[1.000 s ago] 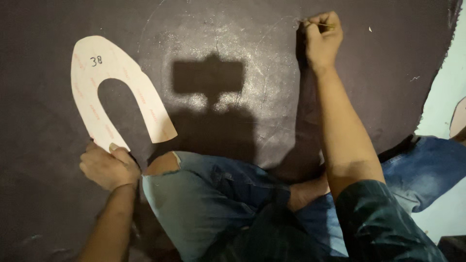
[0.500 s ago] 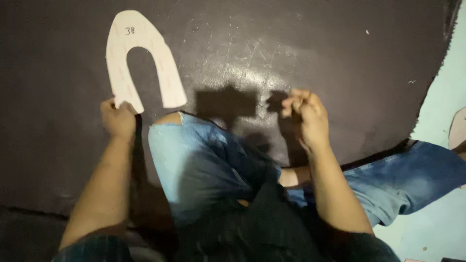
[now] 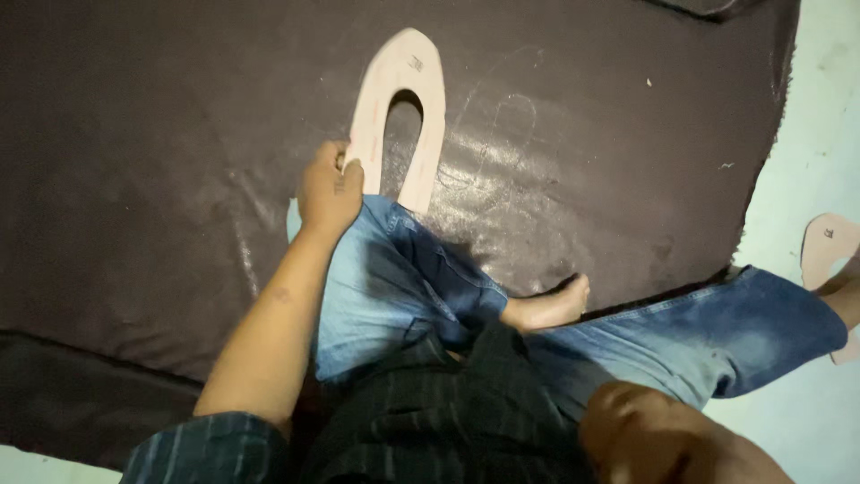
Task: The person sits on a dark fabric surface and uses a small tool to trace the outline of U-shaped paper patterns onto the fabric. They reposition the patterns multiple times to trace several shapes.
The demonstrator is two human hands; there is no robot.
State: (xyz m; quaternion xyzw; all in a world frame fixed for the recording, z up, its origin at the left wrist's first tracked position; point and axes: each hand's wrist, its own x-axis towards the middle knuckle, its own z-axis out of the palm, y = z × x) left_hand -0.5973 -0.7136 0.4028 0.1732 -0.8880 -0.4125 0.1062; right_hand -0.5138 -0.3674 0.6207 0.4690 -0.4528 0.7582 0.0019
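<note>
My left hand (image 3: 330, 190) grips one leg of a pale, U-shaped cardboard pattern (image 3: 400, 82), which lies flat on a large dark brown leather sheet (image 3: 161, 134). The hand rests just beyond my bent knee in blue jeans (image 3: 394, 278). My right hand (image 3: 647, 441) is close to the camera at the bottom right, near my lap and off the leather. It is blurred, so its fingers cannot be made out and nothing shows in it.
My bare foot (image 3: 548, 306) rests at the leather's near edge. A second pale cardboard pattern (image 3: 826, 240) lies on the light floor (image 3: 806, 116) at the right, beside my other leg. Faint chalk outlines (image 3: 502, 134) mark the leather to the right of the held pattern.
My right hand has left the leather and come back near my lap. My left hand keeps hold of the pattern, which now sits further right in view.
</note>
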